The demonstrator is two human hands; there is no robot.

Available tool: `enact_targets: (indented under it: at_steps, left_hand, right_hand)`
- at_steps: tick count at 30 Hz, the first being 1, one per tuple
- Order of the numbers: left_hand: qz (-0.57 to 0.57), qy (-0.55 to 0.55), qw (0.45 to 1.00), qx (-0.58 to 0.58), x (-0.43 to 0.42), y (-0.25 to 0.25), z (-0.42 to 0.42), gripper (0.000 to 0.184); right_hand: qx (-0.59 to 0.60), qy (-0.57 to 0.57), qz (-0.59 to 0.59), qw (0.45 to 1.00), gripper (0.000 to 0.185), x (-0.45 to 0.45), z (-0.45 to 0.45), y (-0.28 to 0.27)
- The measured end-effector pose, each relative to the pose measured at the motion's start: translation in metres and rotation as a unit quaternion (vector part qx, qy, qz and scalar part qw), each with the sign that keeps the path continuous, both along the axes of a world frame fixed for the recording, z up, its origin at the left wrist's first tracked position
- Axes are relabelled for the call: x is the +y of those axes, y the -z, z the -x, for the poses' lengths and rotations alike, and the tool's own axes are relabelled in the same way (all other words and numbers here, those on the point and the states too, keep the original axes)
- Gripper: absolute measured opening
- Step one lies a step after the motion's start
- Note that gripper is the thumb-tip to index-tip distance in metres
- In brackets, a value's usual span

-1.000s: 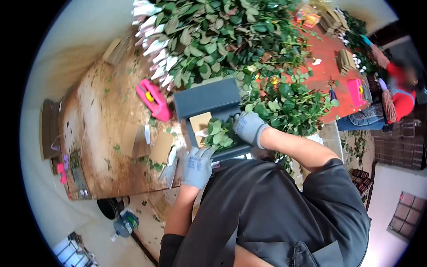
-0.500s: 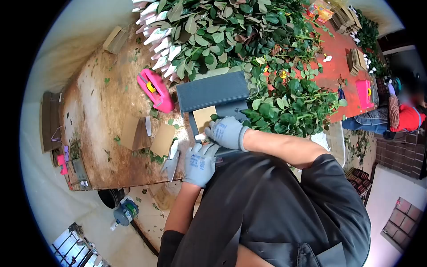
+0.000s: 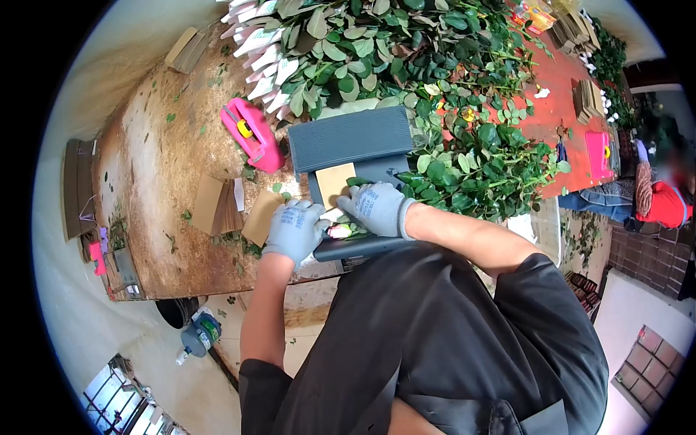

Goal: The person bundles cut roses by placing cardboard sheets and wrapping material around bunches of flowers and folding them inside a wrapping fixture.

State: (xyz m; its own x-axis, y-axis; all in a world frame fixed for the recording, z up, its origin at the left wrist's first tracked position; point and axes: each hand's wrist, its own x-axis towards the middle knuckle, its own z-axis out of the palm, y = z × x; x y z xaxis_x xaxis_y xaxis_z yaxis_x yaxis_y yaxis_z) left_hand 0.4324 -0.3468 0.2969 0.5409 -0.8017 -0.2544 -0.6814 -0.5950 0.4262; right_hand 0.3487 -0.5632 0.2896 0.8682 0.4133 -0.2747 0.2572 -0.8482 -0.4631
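Observation:
Both hands wear grey gloves over a dark tray at the table's front edge. My left hand has its fingers bent at the tray's left side, beside a pink-and-white flower. From the right, my right hand reaches in with its fingers together over the flower's leafy stem; what lies under its fingers is hidden. A tan cardboard piece lies in the tray just behind my hands. Whether the left fingers grip anything is not visible.
A pink tape dispenser lies left of the tray. Leafy stems spread to the right, and wrapped bunches are piled behind. Folded cardboard stands on the wooden table. A co-worker is at the far right.
My left hand has moved left and up, exposing the flower. My right hand first swung left over the tray, then shifted slightly right. The silvery tool by my left hand is no longer visible.

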Motion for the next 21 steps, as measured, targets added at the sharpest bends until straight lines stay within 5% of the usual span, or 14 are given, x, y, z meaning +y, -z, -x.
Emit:
enact_targets:
  at_steps: [8,12,14,15,21]
  left_hand:
    - [-0.008,0.089,0.993,-0.077,0.006,0.002,-0.006,0.012]
    - [0.014,0.018,0.993,-0.113,0.045,0.001,-0.023,0.013]
    - [-0.185,-0.058,0.975,-0.112,0.069,-0.011,-0.031,0.018]
    - [-0.184,-0.059,0.975,-0.113,0.070,-0.026,-0.028,0.018]
    - [0.088,0.076,0.993,-0.018,0.022,-0.059,0.036,0.049]
  right_hand:
    - [0.019,0.031,0.030,0.999,0.033,0.007,-0.002,-0.001]
    - [0.019,0.028,0.034,0.999,0.032,0.007,-0.003,0.007]
    - [0.009,0.009,0.042,0.999,0.031,0.008,-0.003,0.006]
    - [0.000,-0.011,0.050,0.999,0.030,0.008,-0.003,0.004]
    - [-0.053,-0.072,0.066,0.994,0.024,0.011,-0.001,0.008]
